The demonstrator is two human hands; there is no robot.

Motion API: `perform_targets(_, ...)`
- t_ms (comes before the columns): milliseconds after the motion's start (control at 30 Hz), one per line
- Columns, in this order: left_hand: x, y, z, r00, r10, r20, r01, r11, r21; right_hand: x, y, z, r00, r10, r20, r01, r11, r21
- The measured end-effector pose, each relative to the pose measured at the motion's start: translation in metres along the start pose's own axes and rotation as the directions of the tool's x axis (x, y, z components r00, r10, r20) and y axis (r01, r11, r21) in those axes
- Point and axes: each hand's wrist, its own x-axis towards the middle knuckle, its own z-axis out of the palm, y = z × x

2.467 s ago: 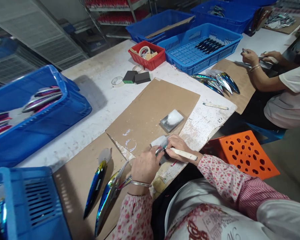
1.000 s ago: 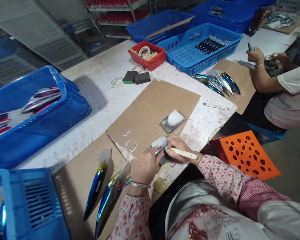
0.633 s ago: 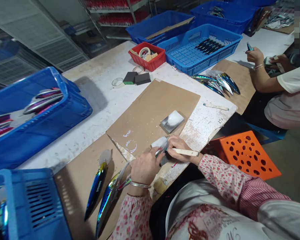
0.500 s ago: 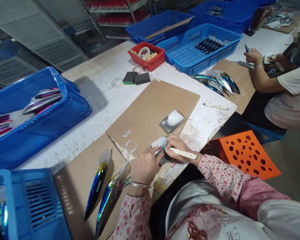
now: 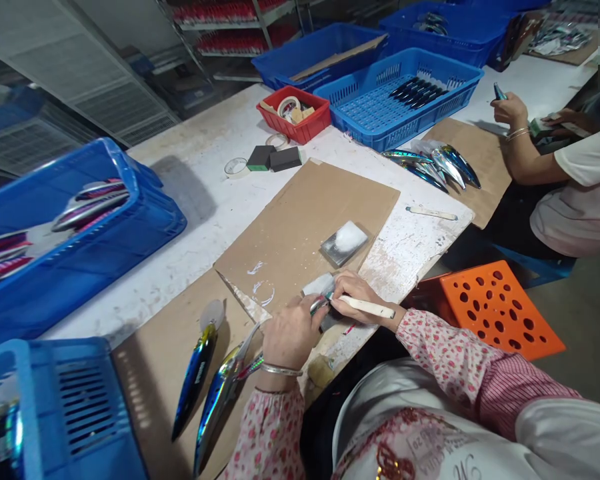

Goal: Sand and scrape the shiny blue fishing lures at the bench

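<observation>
My left hand [image 5: 291, 333] is closed on a shiny fishing lure [image 5: 319, 305], most of it hidden under the fingers. In my right hand [image 5: 354, 293] is a white-handled tool [image 5: 367, 307], its tip against the lure's end. A whitish block [image 5: 319, 285] lies just beyond my fingertips, partly covered by them. Farther up the cardboard [image 5: 300, 213] rests a grey block with white powder on top [image 5: 344, 244]. Left of my left hand lie a blue and yellow lure [image 5: 196, 373] and another blue lure [image 5: 219, 393].
Blue bins [image 5: 155, 217] and a slotted blue basket [image 5: 85, 400] stand at the left. A red basket [image 5: 305, 127], a blue tray [image 5: 370, 127] and dark sanding blocks [image 5: 285, 159] are at the back. Another person's hand [image 5: 511, 110] holds a lure at the right, above an orange perforated stool [image 5: 500, 310].
The view has shifted slightly, so the left bins and lures sit a little farther right. Both my hands keep almost the same pose. The other person's hands have moved slightly.
</observation>
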Motion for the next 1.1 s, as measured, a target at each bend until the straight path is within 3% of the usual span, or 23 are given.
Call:
perform_targets(167, -0.002, 0.002, -0.002, 1.0, -0.011, 0.018, 0.011, 1.0, 0.013, 0.001, 0.0, -0.001, 1.0, -0.023, 0.011, 0.023, 1.0, -0.006)
perform_targets(367, -0.002, 0.006, -0.005, 0.998, -0.04, 0.046, 0.039, 0.999, 0.027, -0.002, 0.001, -0.005, 0.986, 0.166, -0.013, -0.161, 0.968, 0.194)
perform_targets(500, -0.002, 0.01, -0.006, 0.997, -0.06, 0.053, 0.057, 0.998, 0.04, -0.004, -0.003, 0.0, 0.967, 0.25, -0.046, -0.237, 0.952, 0.191)
perform_targets(733, -0.003, 0.01, -0.005, 0.996, -0.079, 0.049, 0.078, 0.997, 0.02, -0.002, -0.008, 0.005, 0.987, 0.142, -0.069, -0.133, 0.983, 0.126)
perform_targets(1100, -0.003, 0.01, -0.005, 0.996, -0.083, 0.04, 0.082, 0.996, 0.023, -0.002, -0.007, 0.004, 0.99, 0.126, -0.063, -0.118, 0.986, 0.119)
